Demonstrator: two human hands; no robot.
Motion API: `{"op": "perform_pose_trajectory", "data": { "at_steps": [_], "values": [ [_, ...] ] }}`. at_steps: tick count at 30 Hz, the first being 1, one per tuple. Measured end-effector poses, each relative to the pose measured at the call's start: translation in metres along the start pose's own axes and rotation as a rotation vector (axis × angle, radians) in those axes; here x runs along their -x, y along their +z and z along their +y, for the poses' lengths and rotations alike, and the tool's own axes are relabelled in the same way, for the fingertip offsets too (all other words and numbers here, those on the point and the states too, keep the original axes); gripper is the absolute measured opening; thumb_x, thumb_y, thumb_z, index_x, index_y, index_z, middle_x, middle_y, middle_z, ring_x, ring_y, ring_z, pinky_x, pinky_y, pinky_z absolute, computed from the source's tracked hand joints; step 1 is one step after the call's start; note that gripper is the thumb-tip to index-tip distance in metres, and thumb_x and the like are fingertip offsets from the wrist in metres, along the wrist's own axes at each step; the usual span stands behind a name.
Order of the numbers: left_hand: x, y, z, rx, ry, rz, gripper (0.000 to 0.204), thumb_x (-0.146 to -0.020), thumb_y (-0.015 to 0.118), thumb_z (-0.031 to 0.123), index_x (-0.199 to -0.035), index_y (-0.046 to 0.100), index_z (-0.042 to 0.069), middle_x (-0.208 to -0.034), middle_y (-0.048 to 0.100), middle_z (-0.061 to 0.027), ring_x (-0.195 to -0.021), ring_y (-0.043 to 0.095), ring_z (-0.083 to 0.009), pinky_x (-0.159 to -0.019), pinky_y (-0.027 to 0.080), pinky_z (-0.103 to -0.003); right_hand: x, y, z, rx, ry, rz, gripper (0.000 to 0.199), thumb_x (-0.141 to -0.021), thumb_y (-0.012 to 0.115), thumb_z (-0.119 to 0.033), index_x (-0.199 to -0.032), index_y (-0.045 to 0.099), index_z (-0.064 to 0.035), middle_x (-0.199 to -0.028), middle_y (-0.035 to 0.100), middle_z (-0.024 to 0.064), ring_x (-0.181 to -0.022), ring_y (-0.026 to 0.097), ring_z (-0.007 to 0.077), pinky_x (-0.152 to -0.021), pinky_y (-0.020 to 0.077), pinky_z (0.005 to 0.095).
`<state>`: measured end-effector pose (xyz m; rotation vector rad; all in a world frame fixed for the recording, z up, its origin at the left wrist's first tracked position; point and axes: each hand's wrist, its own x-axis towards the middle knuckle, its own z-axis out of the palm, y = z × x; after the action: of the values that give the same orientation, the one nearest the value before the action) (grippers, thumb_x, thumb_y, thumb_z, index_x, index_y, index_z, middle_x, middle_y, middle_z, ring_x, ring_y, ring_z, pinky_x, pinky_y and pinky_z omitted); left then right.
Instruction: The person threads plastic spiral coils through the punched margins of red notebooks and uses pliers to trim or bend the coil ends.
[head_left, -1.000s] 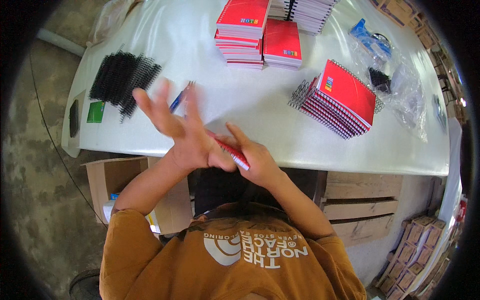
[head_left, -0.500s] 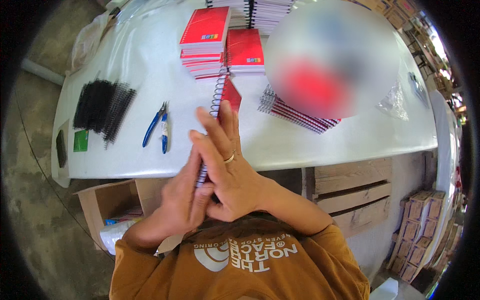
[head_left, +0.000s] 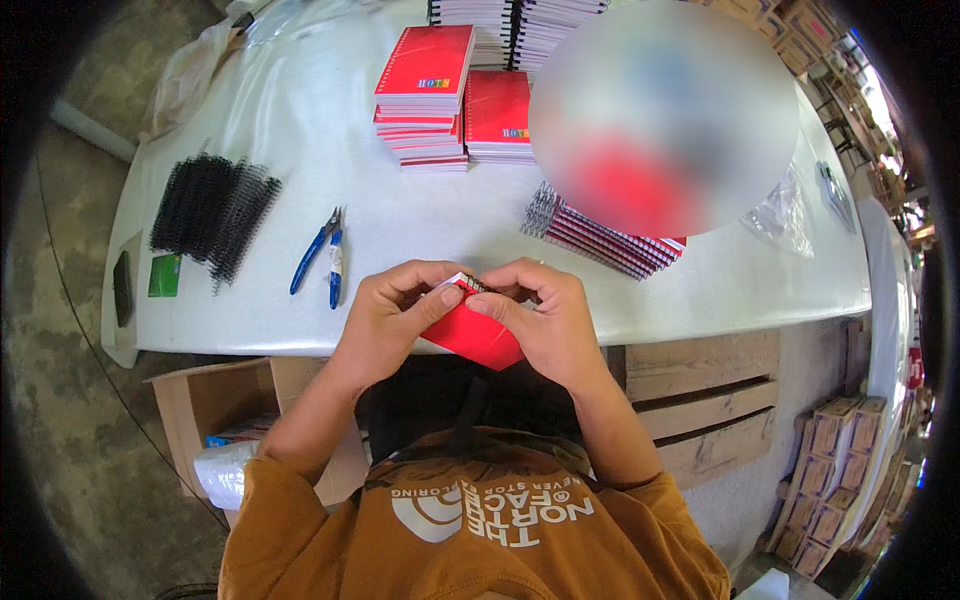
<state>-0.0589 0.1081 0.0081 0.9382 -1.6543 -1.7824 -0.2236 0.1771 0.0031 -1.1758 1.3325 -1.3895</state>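
Observation:
Both hands grip a red-covered notebook (head_left: 478, 338) at the table's near edge. My left hand (head_left: 402, 305) pinches its upper left corner, thumb on top. My right hand (head_left: 541, 312) holds the spine edge from the other side, its thumb close to the left one. Between the thumbs a short stretch of dark spiral coil (head_left: 474, 285) shows; the rest is covered by my fingers. Blue-handled cutting pliers (head_left: 319, 258) lie on the table to the left. A pile of loose black spiral coils (head_left: 212, 215) lies farther left.
Stacks of red notebooks (head_left: 424, 70) stand at the back, with white-paged stacks behind. A row of coil-bound notebooks (head_left: 605, 238) lies to the right, partly under a blurred patch. A small green card (head_left: 165, 276) lies near the left edge. Below is an open cardboard box (head_left: 220, 400).
My palms were pressed together around the upright notebook and its coil. Now the hands are apart at the fingers, the notebook is lowered and turned flatter, and both thumbs sit at its spine.

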Motion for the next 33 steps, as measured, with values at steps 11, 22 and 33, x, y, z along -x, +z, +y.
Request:
{"op": "perform_pose_trajectory", "data": {
  "at_steps": [11, 22, 33],
  "values": [
    [-0.038, -0.006, 0.016, -0.241, 0.129, -0.284, 0.026, -0.079, 0.068, 0.021, -0.096, 0.057, 0.004, -0.094, 0.059, -0.0041, -0.087, 0.056, -0.0112, -0.077, 0.044, -0.027, 0.011, -0.013, -0.005, 0.4, -0.355, 0.196, 0.018, -0.075, 0.067, -0.003, -0.09, 0.057, -0.0012, -0.081, 0.056, 0.0082, -0.072, 0.055, 0.0187, -0.064, 0.0446, 0.0278],
    [-0.13, 0.104, 0.017, -0.444, 0.329, 0.257, 0.051, -0.078, 0.067, 0.038, -0.107, 0.048, 0.001, -0.09, 0.057, -0.0117, -0.085, 0.057, -0.0251, -0.077, 0.044, -0.037, -0.015, -0.085, 0.023, 0.442, -0.239, 1.204, 0.041, -0.082, 0.065, -0.015, -0.115, 0.047, 0.0008, -0.106, 0.051, 0.0129, -0.103, 0.045, 0.0246, -0.095, 0.0312, 0.0401],
    [-0.158, 0.021, -0.035, -1.29, 0.852, 0.417, 0.036, -0.076, 0.063, 0.01, -0.111, 0.057, 0.004, -0.111, 0.058, -0.0137, -0.1, 0.055, -0.026, -0.084, 0.042, -0.037, -0.002, -0.046, 0.024, 0.502, -0.737, 1.006, 0.049, -0.082, 0.063, -0.017, -0.12, 0.041, 0.0055, -0.118, 0.045, 0.0198, -0.113, 0.041, 0.0293, -0.098, 0.0293, 0.0406]
  ]
}}
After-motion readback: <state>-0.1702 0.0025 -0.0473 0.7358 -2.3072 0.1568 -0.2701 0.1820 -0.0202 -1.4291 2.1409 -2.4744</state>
